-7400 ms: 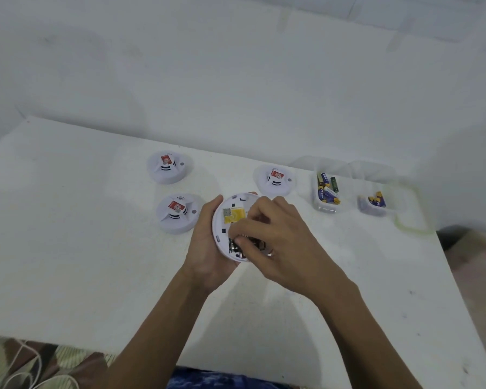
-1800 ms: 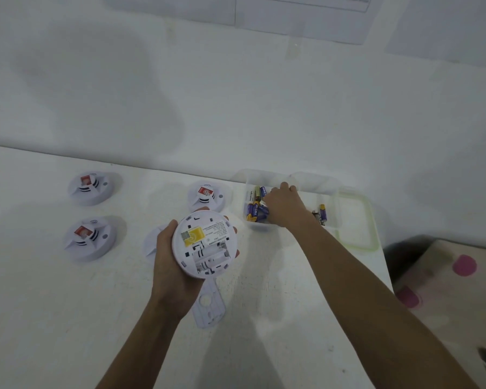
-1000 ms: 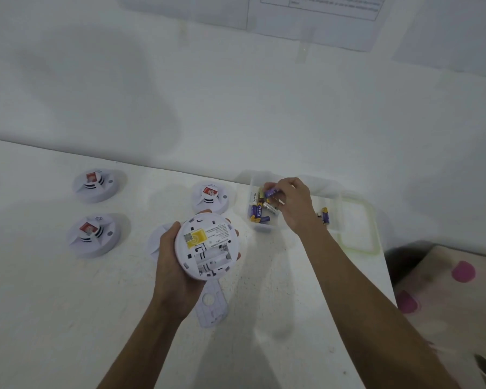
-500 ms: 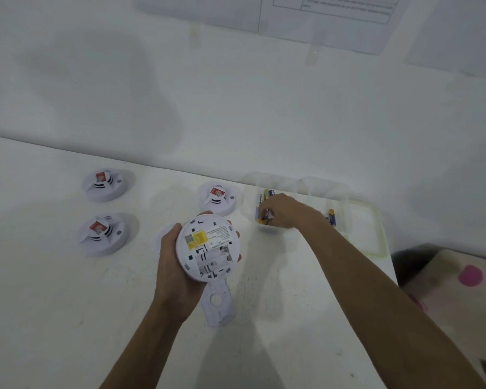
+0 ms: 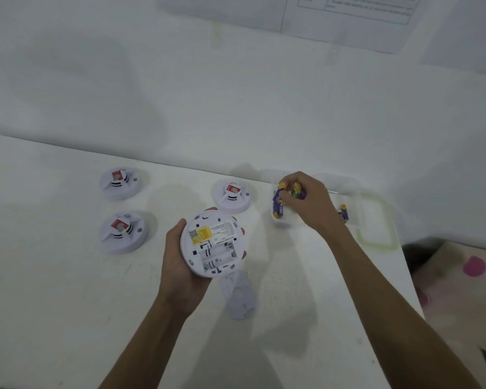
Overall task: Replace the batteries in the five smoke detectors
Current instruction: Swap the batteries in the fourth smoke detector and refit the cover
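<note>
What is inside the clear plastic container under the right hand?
Purple-and-yellow batteries lie in the clear container; the right hand pinches some and covers the rest.

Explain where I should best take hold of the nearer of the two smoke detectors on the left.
Grip the smoke detector by its round outer rim, coming from straight above and pinching opposite sides. It lies flat on the table, raised centre with the red label up, and its rim is free all round.
</note>
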Demonstrator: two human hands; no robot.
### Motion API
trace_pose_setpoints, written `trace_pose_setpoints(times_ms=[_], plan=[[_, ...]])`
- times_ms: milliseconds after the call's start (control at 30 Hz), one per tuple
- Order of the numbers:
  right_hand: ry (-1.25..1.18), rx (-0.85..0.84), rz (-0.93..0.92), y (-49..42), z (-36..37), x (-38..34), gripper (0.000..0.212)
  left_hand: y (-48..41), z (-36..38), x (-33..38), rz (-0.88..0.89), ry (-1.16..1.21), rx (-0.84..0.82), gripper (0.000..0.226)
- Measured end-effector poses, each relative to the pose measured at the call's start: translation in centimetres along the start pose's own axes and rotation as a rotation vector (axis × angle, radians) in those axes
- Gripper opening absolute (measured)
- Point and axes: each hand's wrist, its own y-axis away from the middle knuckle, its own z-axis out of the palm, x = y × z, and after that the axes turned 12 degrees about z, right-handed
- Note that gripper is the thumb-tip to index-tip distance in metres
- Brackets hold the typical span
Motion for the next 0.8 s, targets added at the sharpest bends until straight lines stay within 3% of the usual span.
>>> trace_pose_setpoints(times_ms=[100,233,433,800], plan=[[-0.330,-0.002,0.004,4.9,1.8,-3.1,0.007,0.1,-0.8,1.2,-0.007,-0.003,-0.002,0.053],[-0.456,-0.016,-0.033,11.0,5.4,-6.7,0.012,0.4,-1.7,3.0,-0.002,-0.019,0.006,0.052],[-0.333,-0.066,-0.071,15.7,10.4,-9.9,0.018,0.8,-3.4,5.1,0.012,-0.160,-0.004,0.060],[-0.042,0.052,-0.130,16.3,14.4,-10.0,0.010,1.1,-5.0,7.2,-0.018,-0.160,0.052,0.057]])
